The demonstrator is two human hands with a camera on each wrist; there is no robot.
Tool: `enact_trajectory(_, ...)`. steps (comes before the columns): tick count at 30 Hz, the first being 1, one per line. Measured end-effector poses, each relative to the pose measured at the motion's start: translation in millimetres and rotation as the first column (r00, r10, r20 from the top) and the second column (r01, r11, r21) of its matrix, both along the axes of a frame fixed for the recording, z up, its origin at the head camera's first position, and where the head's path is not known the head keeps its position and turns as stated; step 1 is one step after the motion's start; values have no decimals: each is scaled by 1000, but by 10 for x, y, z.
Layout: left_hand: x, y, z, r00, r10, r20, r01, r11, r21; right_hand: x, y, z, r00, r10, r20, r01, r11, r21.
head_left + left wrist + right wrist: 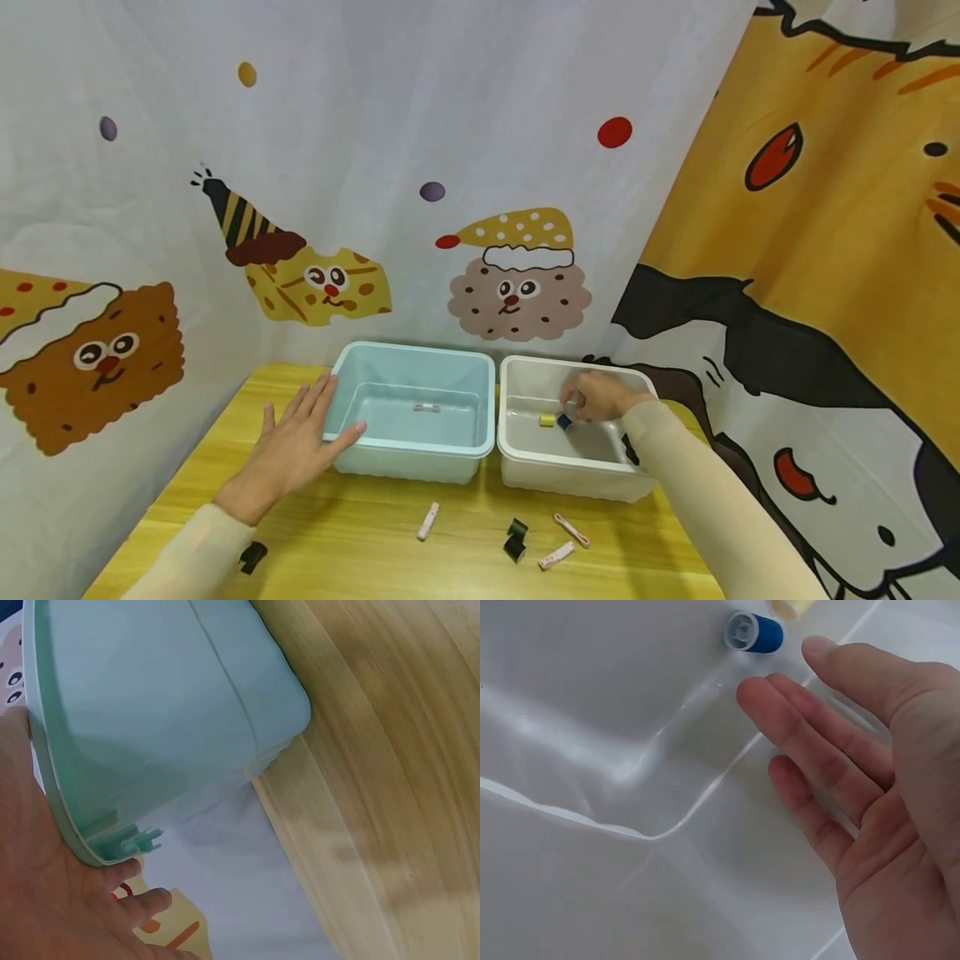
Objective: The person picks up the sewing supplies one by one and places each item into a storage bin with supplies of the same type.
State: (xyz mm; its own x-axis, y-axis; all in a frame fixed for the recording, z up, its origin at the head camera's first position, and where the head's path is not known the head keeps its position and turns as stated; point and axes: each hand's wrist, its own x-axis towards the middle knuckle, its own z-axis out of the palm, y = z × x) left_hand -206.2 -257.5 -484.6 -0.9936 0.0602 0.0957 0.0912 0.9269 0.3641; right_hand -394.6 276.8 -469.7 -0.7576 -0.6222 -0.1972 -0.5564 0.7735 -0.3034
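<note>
My right hand (600,395) reaches down into the white bin (573,479). In the right wrist view its fingers (817,761) are nearly straight, the thumb stands apart, and nothing is seen between them. Just beyond the fingertips lies a blue thread spool (766,634), beside a yellow thread spool (547,420). My left hand (288,454) rests with spread fingers against the left rim of the light blue bin (408,467). A small pale pink-and-white bundle (427,407) lies on that bin's floor.
In front of the bins lie pale strip-like bundles (428,522) and dark thread spools (514,547) on the wooden table (360,550). Another dark item (252,557) sits by my left sleeve. A dark thing (630,450) is partly hidden in the white bin. A printed curtain (360,125) hangs behind.
</note>
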Motion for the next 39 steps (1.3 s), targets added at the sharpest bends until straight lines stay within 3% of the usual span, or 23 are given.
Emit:
enact_trajectory(10,-9,-6,-3,1000,-7,2,7,1000,1,113,80,186,1000,3,-12,-4,994,-112)
enact_trajectory(17,-5,-6,1,1000,-13,1,13,1000,1,136,99,317,995,-21,-94,10,992,-124)
enact_trajectory(21,-7,-5,9,1000,-14,2,14,1000,-5,172,99,429,996,-54,-76,42,988,-148)
enact_trajectory(28,-3,-17,-4,1000,-18,1,18,1000,7,206,68,563,994,-48,-102,30,985,-170)
enact_trajectory(39,-38,-17,-15,1000,-21,6,21,1000,9,424,-27,725,990,-46,-135,18,978,-207)
